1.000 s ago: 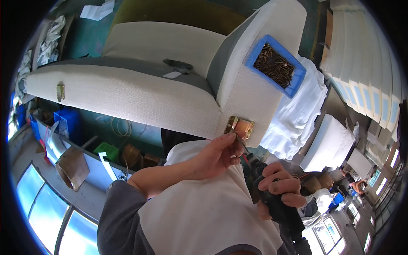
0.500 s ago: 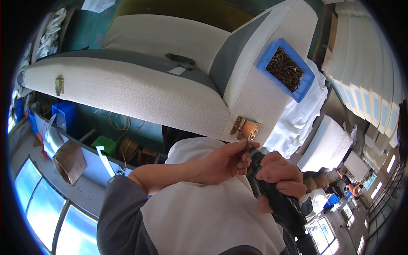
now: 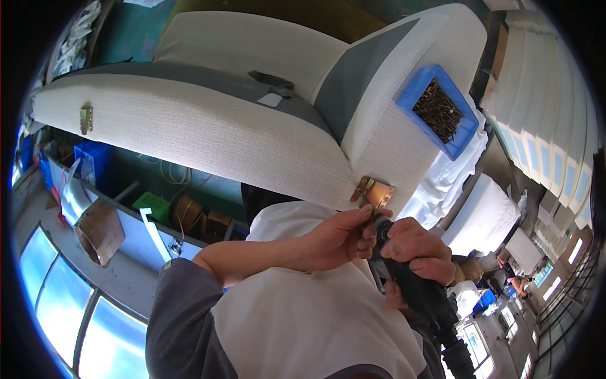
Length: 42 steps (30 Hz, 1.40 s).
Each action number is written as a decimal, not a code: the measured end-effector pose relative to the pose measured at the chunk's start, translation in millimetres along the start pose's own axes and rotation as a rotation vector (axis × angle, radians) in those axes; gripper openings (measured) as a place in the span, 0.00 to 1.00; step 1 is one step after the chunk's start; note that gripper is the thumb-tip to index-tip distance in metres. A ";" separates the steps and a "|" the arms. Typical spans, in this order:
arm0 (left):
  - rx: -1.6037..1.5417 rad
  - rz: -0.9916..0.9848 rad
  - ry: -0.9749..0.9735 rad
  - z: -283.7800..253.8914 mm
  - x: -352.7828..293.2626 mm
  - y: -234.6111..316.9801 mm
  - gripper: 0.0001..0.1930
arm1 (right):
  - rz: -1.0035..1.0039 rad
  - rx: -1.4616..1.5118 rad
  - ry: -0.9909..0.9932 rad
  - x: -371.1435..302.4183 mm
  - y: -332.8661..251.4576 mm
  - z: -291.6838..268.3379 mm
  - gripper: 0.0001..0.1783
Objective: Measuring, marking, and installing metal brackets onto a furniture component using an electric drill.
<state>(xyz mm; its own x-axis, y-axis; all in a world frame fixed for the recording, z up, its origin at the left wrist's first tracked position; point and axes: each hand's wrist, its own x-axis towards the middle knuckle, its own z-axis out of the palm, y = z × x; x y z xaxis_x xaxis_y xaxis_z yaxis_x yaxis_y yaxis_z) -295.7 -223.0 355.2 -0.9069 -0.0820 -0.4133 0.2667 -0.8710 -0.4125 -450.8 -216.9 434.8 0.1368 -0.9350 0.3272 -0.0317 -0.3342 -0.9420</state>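
Observation:
My right hand (image 3: 420,249) is wrapped round a black power screwdriver (image 3: 424,294), its slim tip angled up and to the left. Beside that tip, the fingers of my left hand (image 3: 341,237) are pinched together. What they hold is too small to make out. Just beyond the fingertips lies a brass-coloured metal bracket (image 3: 379,192) on the white upholstered sofa frame (image 3: 214,142). A second bracket (image 3: 86,119) sits at the frame's left end. On the sofa's right arm rests a blue tray (image 3: 466,140) full of loose brown screws (image 3: 438,112).
A dark strap (image 3: 273,81) and a white tag lie on the grey part of the sofa. To the lower left are a blue crate (image 3: 95,165), a green box (image 3: 151,206) and an opened cardboard box (image 3: 100,232). White-covered pieces (image 3: 483,211) stand at right.
The sofa and tray have shifted slightly rightward in view. My left fingers and the screwdriver tip remain together close to the bracket, and the screwdriver's body has moved a little right.

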 end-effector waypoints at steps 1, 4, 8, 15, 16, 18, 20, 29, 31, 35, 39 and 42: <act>-0.001 0.001 0.000 -0.4 0.6 0.8 0.18 | 0.006 0.003 -0.005 0.9 1.1 -0.2 0.26; 0.005 -0.002 -0.002 0.1 3.3 1.7 0.18 | 0.016 0.001 -0.026 3.3 2.4 -0.4 0.26; 0.043 0.052 0.069 -0.3 5.6 2.1 0.17 | -0.006 0.007 -0.064 8.3 6.3 2.6 0.26; 0.062 0.109 0.079 -3.6 16.7 9.4 0.13 | 0.113 -0.110 0.120 4.8 0.0 5.1 0.28; 0.080 0.112 0.073 -4.4 16.2 8.4 0.13 | 0.160 -0.148 0.168 5.3 -0.9 8.2 0.29; 0.095 0.101 0.174 -3.7 17.4 7.9 0.14 | 0.052 -0.056 0.244 -16.0 4.1 11.7 0.28; 0.181 0.129 0.189 0.9 11.9 5.6 0.15 | -0.123 0.085 0.263 -44.0 19.9 5.1 0.29; 2.146 0.857 0.305 75.6 -19.5 60.0 0.16 | -0.110 0.565 0.945 -93.8 -0.4 -49.2 0.29; 2.394 1.177 0.638 96.4 6.9 92.6 0.20 | -0.100 0.599 0.934 -109.5 4.8 -55.0 0.30; 2.453 0.600 0.932 138.3 74.6 127.5 0.32 | -0.082 0.587 0.911 -122.8 15.0 -50.8 0.31; 2.527 0.717 0.757 123.5 100.0 142.7 0.27 | -0.023 0.539 0.917 -127.9 16.2 -47.1 0.32; 2.561 0.725 0.728 117.5 109.1 139.9 0.20 | -0.014 0.573 0.896 -124.2 16.3 -41.6 0.32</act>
<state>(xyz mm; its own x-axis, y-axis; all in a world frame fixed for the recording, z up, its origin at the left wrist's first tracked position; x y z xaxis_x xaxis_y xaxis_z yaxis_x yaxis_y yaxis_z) -395.7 -410.7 347.8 -0.6336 -0.7366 -0.2367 -0.7076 0.4279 0.5623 -509.5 -111.2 381.9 -0.6528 -0.7556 0.0543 0.4674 -0.4582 -0.7561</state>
